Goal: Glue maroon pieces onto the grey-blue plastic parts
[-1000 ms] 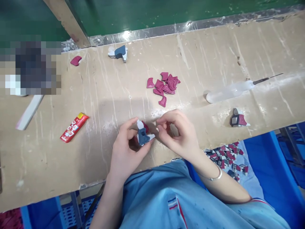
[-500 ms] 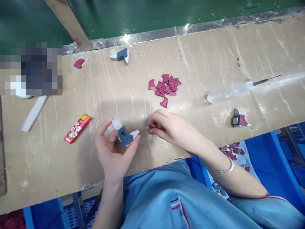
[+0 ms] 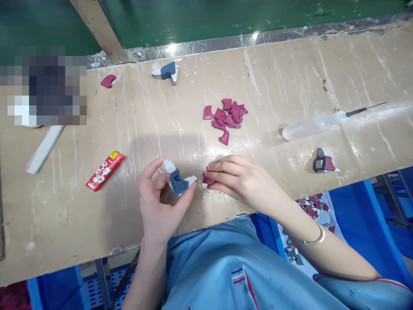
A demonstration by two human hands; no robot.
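Between its thumb and fingers, my left hand grips a small blue-grey and white plastic part above the table, its recessed side facing up. My right hand is closed on a maroon plastic piece, only partly visible at the fingertips, just right of the blue-grey part and apart from it. Beyond the hands lies a loose pile of maroon pieces. A similar white and blue-grey part rests near the back edge, with a single maroon piece left of it.
A clear bottle with a needle tip lies at the right. Nearer me sits a part with a maroon piece on it. A red packet and a white strip are at left. Blue bins stand below the table edge.
Both hands have shifted slightly right in view, as has the table scene. The right fingers have straightened over the maroon piece, which is turned a little and shows at their tips.
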